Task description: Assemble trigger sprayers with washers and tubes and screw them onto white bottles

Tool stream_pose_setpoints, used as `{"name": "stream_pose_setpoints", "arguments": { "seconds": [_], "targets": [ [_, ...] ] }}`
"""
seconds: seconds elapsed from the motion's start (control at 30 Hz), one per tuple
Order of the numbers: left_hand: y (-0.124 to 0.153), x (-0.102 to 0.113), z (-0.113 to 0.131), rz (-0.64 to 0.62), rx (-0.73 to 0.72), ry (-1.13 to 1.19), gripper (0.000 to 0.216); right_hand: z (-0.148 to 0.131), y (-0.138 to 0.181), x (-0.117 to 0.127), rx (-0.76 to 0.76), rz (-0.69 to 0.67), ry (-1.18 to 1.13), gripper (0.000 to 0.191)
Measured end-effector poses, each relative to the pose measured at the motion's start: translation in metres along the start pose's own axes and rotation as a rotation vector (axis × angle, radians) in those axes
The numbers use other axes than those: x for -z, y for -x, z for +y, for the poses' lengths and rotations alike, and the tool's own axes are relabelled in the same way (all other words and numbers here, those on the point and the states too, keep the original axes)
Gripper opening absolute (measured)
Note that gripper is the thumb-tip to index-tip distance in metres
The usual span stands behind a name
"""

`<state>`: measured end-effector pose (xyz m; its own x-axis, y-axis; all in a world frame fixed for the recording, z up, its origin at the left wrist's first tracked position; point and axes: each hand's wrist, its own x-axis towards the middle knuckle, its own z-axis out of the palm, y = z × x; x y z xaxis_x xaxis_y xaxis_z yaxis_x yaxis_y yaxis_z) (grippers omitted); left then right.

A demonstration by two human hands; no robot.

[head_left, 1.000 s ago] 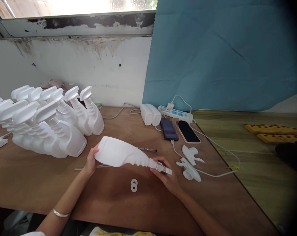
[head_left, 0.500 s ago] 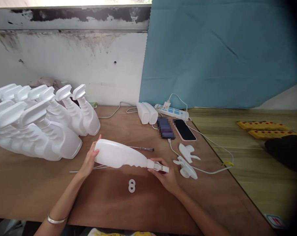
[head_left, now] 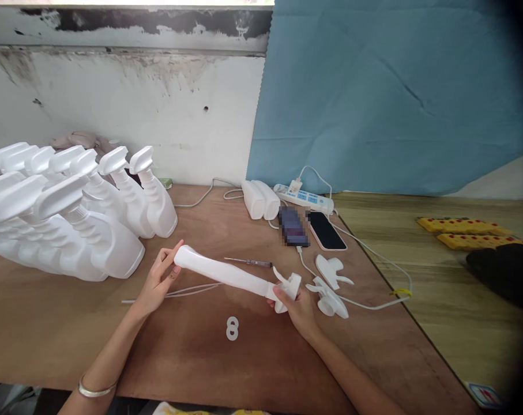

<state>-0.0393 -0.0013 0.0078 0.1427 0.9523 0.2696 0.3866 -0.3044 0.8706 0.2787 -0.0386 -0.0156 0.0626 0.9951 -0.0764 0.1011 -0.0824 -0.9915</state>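
A white spray bottle (head_left: 222,272) lies sideways in the air between my hands, its narrow side toward me. My left hand (head_left: 156,283) has its fingers and thumb on the bottle's base. At the neck, my right hand (head_left: 296,308) grips the trigger head (head_left: 288,294), with the thumb over it. Two loose trigger heads (head_left: 329,297) lie just right of that hand. Below the bottle, two white ring washers (head_left: 232,328) overlap on the table. Thin white tubes (head_left: 187,291) lie under the bottle, and a screwdriver (head_left: 255,263) rests behind it.
Several spray bottles with heads (head_left: 109,242) stand at the left. Toward the back are two white bottles (head_left: 261,200), a power strip (head_left: 304,197) and two phones (head_left: 327,230). A white cable (head_left: 373,304) loops over the table's right edge.
The bottle has rolled about its length, so its narrow side now faces me and the trigger points up and away. My right hand has turned with the head; my left fingers have shifted on the base.
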Motion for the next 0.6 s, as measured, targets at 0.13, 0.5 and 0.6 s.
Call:
{"name": "stream_pose_setpoints", "arguments": {
  "seconds": [0.13,0.5,0.6],
  "targets": [
    [-0.002,-0.002,0.002,0.043,-0.036,0.407,0.035,-0.004,0.001,0.0,0.023,0.016,0.008,0.038],
    [-0.002,0.006,0.004,0.11,0.21,0.67,0.055,-0.004,0.004,-0.002,0.107,0.012,0.092,0.035],
    [0.0,0.013,0.006,0.004,0.144,0.599,0.054,-0.005,0.003,0.0,0.108,0.0,0.099,0.033]
  ]
}}
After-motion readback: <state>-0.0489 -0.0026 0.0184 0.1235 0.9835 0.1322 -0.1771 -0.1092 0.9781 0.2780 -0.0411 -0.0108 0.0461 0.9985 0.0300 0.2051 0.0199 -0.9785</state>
